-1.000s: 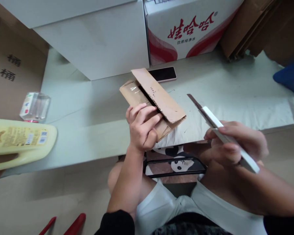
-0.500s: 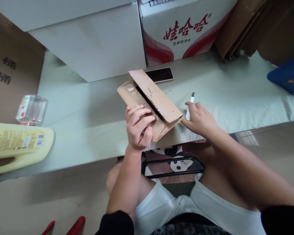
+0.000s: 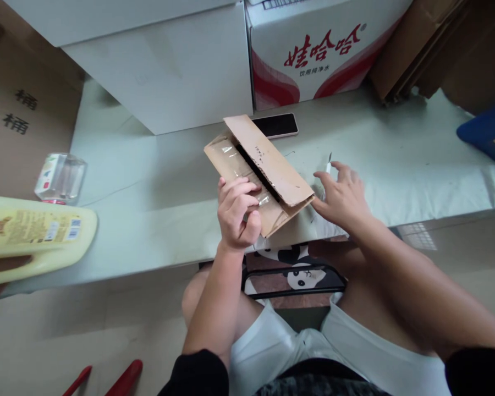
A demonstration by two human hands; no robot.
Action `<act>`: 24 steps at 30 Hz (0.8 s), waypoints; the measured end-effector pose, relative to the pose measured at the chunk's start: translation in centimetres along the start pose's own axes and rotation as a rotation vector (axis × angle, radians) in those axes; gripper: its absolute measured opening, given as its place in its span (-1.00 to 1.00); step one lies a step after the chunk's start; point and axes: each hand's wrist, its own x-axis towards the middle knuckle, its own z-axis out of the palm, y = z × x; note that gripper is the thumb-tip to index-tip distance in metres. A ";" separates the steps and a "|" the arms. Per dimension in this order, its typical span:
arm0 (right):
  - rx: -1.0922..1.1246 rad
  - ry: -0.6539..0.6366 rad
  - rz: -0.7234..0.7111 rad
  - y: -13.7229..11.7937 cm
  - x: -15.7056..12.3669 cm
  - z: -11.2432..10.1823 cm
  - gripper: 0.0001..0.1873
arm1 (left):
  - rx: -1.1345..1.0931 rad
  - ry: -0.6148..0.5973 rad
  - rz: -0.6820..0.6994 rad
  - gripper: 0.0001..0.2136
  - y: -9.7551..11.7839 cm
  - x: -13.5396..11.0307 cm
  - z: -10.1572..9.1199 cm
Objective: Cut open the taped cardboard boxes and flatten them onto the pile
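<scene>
A small brown cardboard box (image 3: 274, 159) rests tilted on the cloth-covered table, its long flap raised over a dark gap. Clear tape shines on its near panel. My left hand (image 3: 240, 214) grips the near side of the box, fingers curled over the taped panel. By the box's right corner is my right hand (image 3: 342, 192), thumb and fingers spread apart. A white utility knife (image 3: 328, 167) with its blade out is at these fingertips, partly hidden behind them; whether they touch it is unclear.
Behind the box lies a phone (image 3: 277, 125), before a white carton (image 3: 160, 82) and a red-and-white water carton (image 3: 313, 66). At left are a clear plastic container (image 3: 61, 179) and a yellow bottle (image 3: 41, 239). A blue object (image 3: 487, 132) is at the right edge.
My right hand's fingers have spread wider, and the knife has turned so its blade appears narrower. My left hand keeps its hold on the box. The whole view has shifted slightly.
</scene>
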 end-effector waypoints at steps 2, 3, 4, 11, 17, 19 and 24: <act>0.081 0.075 -0.107 -0.2 -0.2 0.2 -0.51 | -0.024 0.006 0.006 -0.86 0.0 0.0 -0.1; 0.115 0.087 -0.152 -0.3 -0.3 0.3 -0.54 | -0.039 0.000 0.011 -0.84 0.0 0.1 -0.1; 0.140 0.090 -0.183 -0.3 -0.4 0.4 -0.55 | -0.048 -0.017 0.014 -0.80 0.0 0.1 -0.2; 0.208 0.044 -0.216 -0.4 -0.2 0.6 -0.58 | -0.038 -0.152 0.014 -0.63 0.0 0.3 -0.9; 0.275 -0.074 -0.232 -0.6 -0.1 0.4 -0.60 | 0.014 -0.283 -0.020 -0.58 0.3 0.9 -1.4; 0.302 -0.103 -0.221 -0.7 -0.2 0.3 -0.61 | 0.014 -0.320 -0.039 -0.58 0.1 1.0 -1.7; 0.354 -0.092 -0.225 -1.0 -0.4 0.2 -0.65 | -0.013 -0.313 -0.039 -0.59 -1.4 0.8 -2.9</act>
